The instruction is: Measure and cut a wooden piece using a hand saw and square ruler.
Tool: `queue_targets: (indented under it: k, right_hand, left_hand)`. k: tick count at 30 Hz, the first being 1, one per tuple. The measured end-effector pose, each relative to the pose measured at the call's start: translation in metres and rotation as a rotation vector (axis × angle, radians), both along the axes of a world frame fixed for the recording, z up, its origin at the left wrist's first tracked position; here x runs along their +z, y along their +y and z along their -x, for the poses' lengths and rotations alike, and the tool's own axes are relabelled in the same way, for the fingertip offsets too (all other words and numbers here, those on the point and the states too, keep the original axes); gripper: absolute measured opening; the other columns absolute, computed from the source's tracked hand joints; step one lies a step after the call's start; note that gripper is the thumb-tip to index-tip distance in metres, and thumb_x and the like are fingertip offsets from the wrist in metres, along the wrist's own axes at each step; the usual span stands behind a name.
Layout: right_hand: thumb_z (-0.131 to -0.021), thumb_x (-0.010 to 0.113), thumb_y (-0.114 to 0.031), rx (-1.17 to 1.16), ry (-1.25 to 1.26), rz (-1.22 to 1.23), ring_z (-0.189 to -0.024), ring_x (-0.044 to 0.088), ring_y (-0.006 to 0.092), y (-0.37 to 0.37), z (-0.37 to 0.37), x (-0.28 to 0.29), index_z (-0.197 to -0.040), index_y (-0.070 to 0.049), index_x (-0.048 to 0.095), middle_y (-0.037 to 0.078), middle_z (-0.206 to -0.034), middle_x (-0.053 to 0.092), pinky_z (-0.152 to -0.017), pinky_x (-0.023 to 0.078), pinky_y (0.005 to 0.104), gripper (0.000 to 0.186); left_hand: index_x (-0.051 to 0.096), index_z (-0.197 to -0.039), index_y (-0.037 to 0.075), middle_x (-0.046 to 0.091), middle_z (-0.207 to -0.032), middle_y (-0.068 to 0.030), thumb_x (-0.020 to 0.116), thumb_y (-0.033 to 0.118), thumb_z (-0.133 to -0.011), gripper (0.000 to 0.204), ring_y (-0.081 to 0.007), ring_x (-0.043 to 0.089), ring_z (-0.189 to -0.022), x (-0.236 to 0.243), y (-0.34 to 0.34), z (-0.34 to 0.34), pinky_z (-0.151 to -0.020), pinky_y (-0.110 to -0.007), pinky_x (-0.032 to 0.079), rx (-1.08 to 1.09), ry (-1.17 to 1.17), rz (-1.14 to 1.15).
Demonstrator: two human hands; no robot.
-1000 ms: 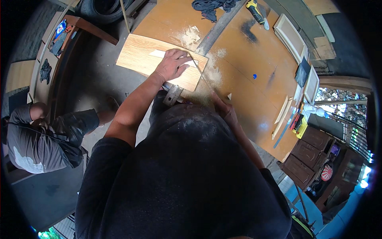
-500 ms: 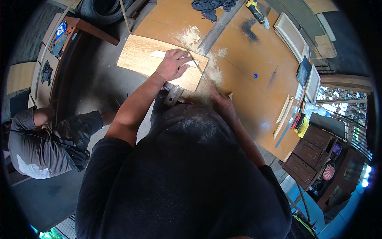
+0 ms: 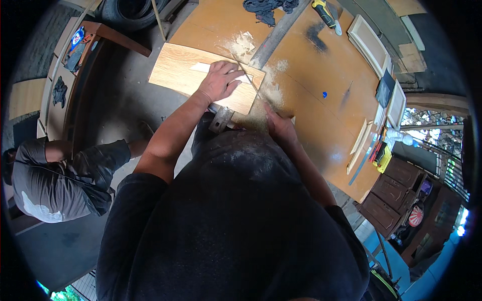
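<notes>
Woodworking workshop. Indicators: broad orange-brown surface [image 3: 306, 113] strewn with sawdust [image 3: 274, 96]; wood-grain board [image 3: 173, 64] at its edge; yellow-and-black tool [image 3: 324, 13]; pale framed panels [image 3: 369, 44], right side; loose wooden strips [image 3: 360, 146]; black tyre [image 3: 111, 20]; dark panelled cabinet [image 3: 385, 198].

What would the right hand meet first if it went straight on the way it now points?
Probably the right edge of the wood-grain board; the right hand points that way, along the thin blade it seems to hold. Its height against the board is unclear.
</notes>
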State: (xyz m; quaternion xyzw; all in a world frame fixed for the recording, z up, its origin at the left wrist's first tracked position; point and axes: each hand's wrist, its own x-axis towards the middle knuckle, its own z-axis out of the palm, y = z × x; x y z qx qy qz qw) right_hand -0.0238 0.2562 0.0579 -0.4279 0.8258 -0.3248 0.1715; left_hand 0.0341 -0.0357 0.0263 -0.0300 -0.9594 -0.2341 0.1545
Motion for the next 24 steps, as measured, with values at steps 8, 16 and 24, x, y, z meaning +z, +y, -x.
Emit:
queue_targets:
  k: [8,16,24]
  right_hand:
    - [-0.093,0.055,-0.004,-0.005,-0.131,0.077,-0.110,0.061,0.0460,0.031,-0.008,0.000,-0.138,-0.016,0.055,0.028,-0.115,0.064,-0.093,0.051,0.0455,0.047]
    - [-0.093,0.055,-0.003,0.018,0.066,0.125,-0.110,0.061,0.0461,0.011,-0.006,-0.001,-0.136,-0.015,0.056,0.029,-0.113,0.065,-0.092,0.051,0.0463,0.045]
    - [-0.096,0.053,-0.009,-0.020,-0.050,-0.059,-0.112,0.060,0.0449,-0.001,-0.001,0.000,-0.138,-0.013,0.055,0.028,-0.122,0.062,-0.096,0.049,0.0467,0.042]
  left_hand:
    - [0.066,-0.122,0.016,0.059,-0.120,-0.0077,0.065,0.026,-0.089,0.035,-0.0299,0.048,-0.117,-0.002,-0.001,0.001,-0.102,-0.044,0.036,-0.018,-0.004,-0.008]
    - [0.064,-0.120,0.014,0.059,-0.118,-0.0089,0.066,0.023,-0.088,0.034,-0.0290,0.050,-0.114,0.001,0.000,0.000,-0.101,-0.043,0.036,0.008,0.032,0.011]
    - [0.065,-0.121,0.016,0.059,-0.118,-0.0071,0.065,0.026,-0.088,0.035,-0.0290,0.049,-0.116,0.000,-0.002,0.002,-0.101,-0.044,0.036,0.014,0.012,-0.005]
